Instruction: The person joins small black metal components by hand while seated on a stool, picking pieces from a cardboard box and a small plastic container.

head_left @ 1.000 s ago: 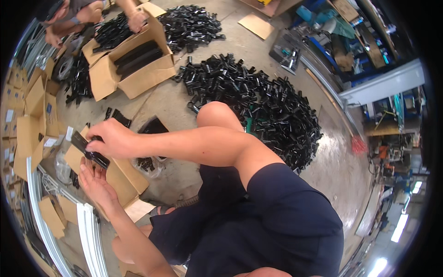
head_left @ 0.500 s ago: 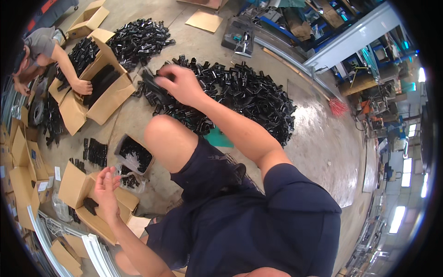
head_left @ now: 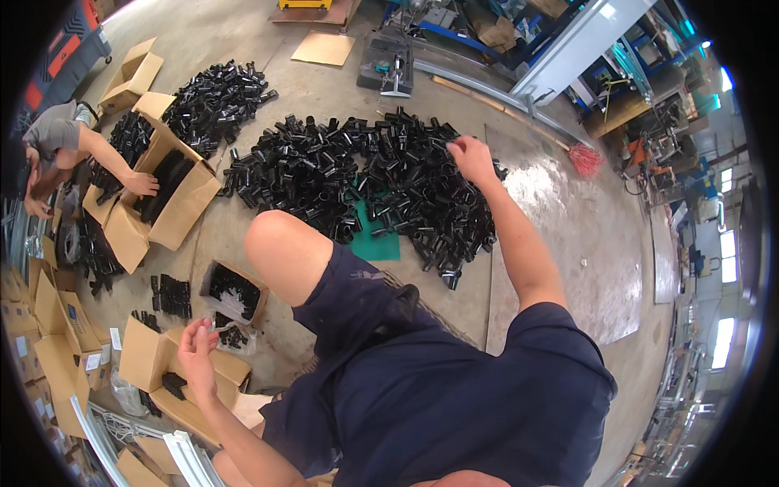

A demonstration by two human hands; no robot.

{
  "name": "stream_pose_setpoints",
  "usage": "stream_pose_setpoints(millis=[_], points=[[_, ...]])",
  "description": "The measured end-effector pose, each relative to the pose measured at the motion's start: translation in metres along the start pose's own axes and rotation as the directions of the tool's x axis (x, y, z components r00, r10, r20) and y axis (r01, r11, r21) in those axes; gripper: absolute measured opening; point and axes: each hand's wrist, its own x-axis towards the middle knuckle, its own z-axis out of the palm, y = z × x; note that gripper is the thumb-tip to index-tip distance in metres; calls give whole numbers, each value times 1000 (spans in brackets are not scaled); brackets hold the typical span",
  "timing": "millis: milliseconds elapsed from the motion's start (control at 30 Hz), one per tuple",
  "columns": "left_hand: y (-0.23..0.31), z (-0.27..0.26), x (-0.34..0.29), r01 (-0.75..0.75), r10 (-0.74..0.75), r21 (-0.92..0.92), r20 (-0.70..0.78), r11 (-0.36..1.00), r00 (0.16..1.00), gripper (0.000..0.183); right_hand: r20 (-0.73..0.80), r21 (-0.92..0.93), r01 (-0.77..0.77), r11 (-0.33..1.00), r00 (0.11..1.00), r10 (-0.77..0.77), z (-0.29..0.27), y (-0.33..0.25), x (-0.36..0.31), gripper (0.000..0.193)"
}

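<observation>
The right hand (head_left: 473, 157) has travelled further out across the wide heap of black plastic tube fittings (head_left: 357, 174) on the concrete floor (head_left: 568, 235); half a second ago it worked the heap's near-left part, and now it is curled on pieces at the far right edge, though whether it grips one I cannot tell. The left hand (head_left: 197, 351) stays low, open and released, above the brown cardboard box (head_left: 154, 365). Beyond it, another person's hand (head_left: 143, 184) reaches into a second open cardboard box (head_left: 174, 203).

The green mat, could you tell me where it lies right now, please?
In the head view the green mat lies on the floor at centre, mostly buried under the pile of black parts, just beyond the person's raised knee.
</observation>
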Motion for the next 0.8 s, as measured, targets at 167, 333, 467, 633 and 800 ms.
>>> stream_pose_setpoints(millis=[167, 333, 467, 633, 800], points=[[3, -12, -18, 26, -25, 61, -17, 998, 1000, 35, 184, 329, 69, 942, 974, -136, 31, -62, 0, 28], [15, -72, -63, 37, -4, 241, -134, 970, 991, 32, 68, 769, 261, 583, 874, -481, 47, -250, -43, 24], [-7, -117, -100, 105, -3, 348, -282, 932, 959, 31, -9, 777, 479, 409, 658, -753, 20, -348, -84, 20], [-91, -164, -150, 568, -373, 423, -460, 706, 806, 33, 163, 807, 501, 311, 317, -934, 93, -396, -174, 22], [-79, -150, -197, 373, -39, 489, -566, 789, 824, 43, 738, 567, 821, 69, -469, -485, 120, -372, -247, 46]])
